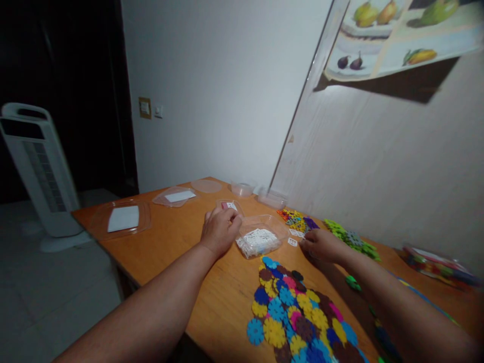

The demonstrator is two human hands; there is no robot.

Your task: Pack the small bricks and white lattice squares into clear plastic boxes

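Observation:
A clear plastic container [280, 228] holds a heap of small white plastic pieces [259, 241]. Against its left rim rests my left hand [221, 229], its fingers curled over the edge. My right hand [321, 246] is on the table to the container's right, with fingers closed together; what they pinch is too small to make out. Beside those fingertips lie a few loose white pieces [292, 242]. A spread of flower-shaped discs [276, 308] in blue, yellow, brown and pink covers the tabletop nearer to me.
Clear lids with white labels [123, 219] lie along the wooden table's [162, 257] left side. Empty clear containers [273, 198] stand by the wall. Green pieces [350, 237] and small multicoloured pieces [297, 220] sit behind my right hand. A filled bag [438, 264] is far right.

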